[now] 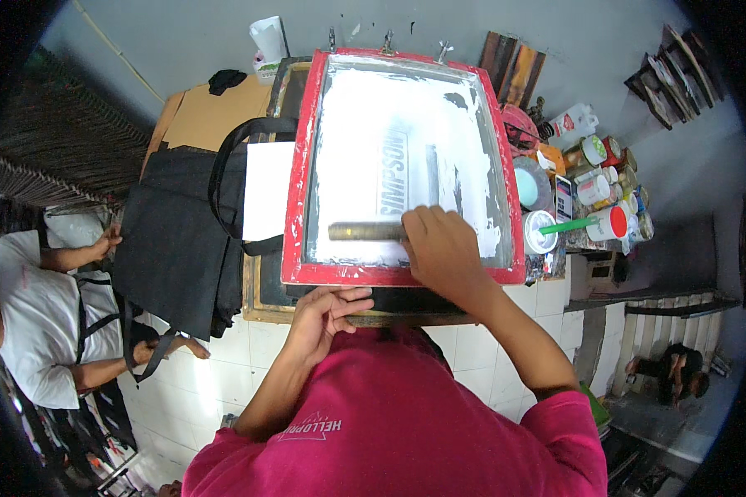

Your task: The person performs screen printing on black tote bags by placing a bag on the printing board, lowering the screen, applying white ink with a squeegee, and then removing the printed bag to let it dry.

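Against a grey wall [207, 58], the right hand [439, 240] is closed around the right end of a squeegee [363, 231], which extends leftward from the fist across the near part of a red-framed screen [293, 199]. The left hand [325, 316] is loosely spread at the screen's near edge, left of and nearer the body than the squeegee, though I cannot tell whether it touches the frame. Farther out, paper [267, 186] and black bags [174, 240] lie to the left, beside a person in white [46, 273], while a tub [540, 240] and jars [593, 189] stand to the right.
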The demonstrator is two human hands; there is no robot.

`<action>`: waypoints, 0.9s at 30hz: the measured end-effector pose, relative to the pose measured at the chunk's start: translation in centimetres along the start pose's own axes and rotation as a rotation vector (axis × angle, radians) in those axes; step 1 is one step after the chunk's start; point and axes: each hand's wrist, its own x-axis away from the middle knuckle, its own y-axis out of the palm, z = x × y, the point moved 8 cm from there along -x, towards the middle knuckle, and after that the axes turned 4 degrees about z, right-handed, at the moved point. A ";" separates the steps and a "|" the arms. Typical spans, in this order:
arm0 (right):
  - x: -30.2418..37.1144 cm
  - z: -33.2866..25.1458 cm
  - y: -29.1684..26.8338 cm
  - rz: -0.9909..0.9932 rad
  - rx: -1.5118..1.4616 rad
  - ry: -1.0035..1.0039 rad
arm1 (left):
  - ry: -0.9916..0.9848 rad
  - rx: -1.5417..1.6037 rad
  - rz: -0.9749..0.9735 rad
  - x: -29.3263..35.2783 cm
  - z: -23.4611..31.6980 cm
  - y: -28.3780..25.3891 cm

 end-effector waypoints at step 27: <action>-18.1 17.5 6.7 -0.064 0.133 0.263 | 1.274 -0.714 -0.012 -14.8 29.7 11.7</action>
